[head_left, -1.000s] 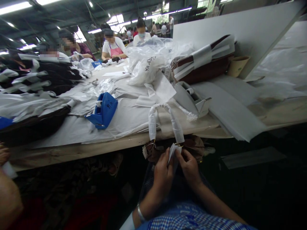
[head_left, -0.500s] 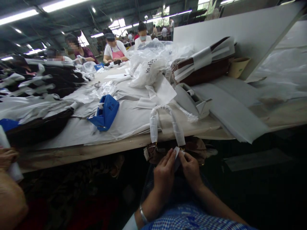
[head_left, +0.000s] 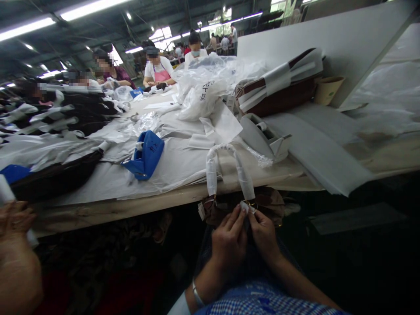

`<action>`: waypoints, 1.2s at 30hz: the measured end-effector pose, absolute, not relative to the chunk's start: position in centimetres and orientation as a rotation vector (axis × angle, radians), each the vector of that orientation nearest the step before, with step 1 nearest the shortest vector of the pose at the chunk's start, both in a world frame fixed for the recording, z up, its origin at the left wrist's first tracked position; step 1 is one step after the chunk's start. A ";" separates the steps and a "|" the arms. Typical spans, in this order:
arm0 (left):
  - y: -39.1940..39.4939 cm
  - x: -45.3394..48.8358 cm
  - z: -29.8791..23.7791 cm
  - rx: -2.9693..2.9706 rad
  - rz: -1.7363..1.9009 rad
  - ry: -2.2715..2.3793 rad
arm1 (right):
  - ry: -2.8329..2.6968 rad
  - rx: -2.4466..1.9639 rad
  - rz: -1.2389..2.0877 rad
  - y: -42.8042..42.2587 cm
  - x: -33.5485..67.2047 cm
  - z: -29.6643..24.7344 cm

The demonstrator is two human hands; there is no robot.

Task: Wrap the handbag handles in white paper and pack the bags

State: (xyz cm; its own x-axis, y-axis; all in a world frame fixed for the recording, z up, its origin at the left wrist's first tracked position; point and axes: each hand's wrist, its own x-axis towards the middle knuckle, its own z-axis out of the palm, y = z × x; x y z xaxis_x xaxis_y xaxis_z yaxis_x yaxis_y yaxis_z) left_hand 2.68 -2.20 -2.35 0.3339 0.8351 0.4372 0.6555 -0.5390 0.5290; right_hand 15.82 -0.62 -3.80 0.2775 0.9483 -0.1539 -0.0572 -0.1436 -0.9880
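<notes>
A brown handbag [head_left: 215, 213] rests at the table's front edge, above my lap. Its handle [head_left: 211, 175] stands upright in an arch, wrapped in white paper. At the handle's right base, by a gold ring [head_left: 251, 204], my left hand [head_left: 229, 234] pinches a small piece of white paper [head_left: 244, 206]. Close beside it, my right hand [head_left: 265, 232] is closed on the same paper from the right. My fingertips nearly meet, and they hide part of the paper and the bag's front.
On the table [head_left: 173, 175] lie a blue box-like holder [head_left: 147, 153], crumpled plastic bags [head_left: 200, 98] and a paper-wrapped brown bag [head_left: 288, 94]. A paper cup [head_left: 328, 89] stands behind. Dark bags pile up at left, near a co-worker's hand [head_left: 16, 218]. People work across the table.
My left fingers have moved slightly right and up over the white paper, so less of it shows. The co-worker's hand at left has come further into view.
</notes>
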 end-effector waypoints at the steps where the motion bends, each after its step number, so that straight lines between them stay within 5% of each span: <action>1: -2.2 2.7 -2.2 2.334 0.985 1.354 | -0.917 -1.420 1.101 -0.7 15.9 -3.7; 12: -2.6 3.3 -1.4 2.156 0.909 1.355 | -1.143 -1.419 0.978 -0.8 16.6 -2.8; 22: -0.7 2.5 -0.1 1.061 0.972 1.134 | -1.137 -1.429 1.044 -0.7 17.4 -3.6; 36: 0.2 3.4 -1.1 1.064 0.863 1.326 | -1.142 -1.473 1.176 -0.6 18.6 -2.9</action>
